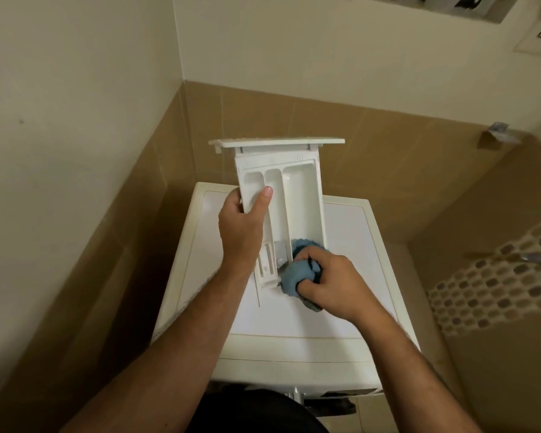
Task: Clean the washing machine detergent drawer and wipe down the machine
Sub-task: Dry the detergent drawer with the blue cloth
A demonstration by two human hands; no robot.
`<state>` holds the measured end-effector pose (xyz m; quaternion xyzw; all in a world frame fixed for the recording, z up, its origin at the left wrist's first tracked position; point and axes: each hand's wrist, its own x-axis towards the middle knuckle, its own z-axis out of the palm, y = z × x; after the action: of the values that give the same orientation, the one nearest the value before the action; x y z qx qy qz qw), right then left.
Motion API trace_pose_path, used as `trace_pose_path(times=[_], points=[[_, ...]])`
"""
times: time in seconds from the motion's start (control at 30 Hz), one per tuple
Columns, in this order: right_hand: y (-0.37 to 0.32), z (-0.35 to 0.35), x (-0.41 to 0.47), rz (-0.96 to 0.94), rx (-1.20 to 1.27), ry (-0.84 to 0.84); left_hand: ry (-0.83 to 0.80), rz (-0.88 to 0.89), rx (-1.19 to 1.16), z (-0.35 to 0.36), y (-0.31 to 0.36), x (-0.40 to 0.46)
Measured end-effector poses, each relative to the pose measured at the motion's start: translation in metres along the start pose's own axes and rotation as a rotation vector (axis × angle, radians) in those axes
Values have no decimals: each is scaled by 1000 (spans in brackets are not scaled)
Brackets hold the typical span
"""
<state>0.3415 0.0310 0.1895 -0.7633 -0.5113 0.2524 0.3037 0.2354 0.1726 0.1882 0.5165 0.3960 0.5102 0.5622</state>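
The left hand (242, 228) grips the white drawer (289, 195) – thumb on top. Right hand (328, 281) squeezes a blue cloth (295, 276) inside it – the drawer's long side points away, front panel farthest.

1. No text, brand, number or sign can be read anywhere in the view.
2. The detergent drawer (289, 195) bears a small embossed mark near its front panel, possibly a level or compartment symbol, but it is too faint and small to make out.
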Motion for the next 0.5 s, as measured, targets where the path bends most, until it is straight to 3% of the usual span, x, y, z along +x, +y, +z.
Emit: trace_pose_path(times=[0.17, 0.33, 0.4, 0.5], points=[[-17, -29, -1, -66, 485, 114, -80, -176, 64, 3, -11, 3], [-51, -39, 22, -261, 601, 290, -91, -234, 7, 12, -11, -3], [-62, -35, 33, -281, 512, 297, -97, -232, -16, 16, -13, -2], [-65, -22, 46, -243, -59, 259, -124, -195, -44, 19, -17, 0]])
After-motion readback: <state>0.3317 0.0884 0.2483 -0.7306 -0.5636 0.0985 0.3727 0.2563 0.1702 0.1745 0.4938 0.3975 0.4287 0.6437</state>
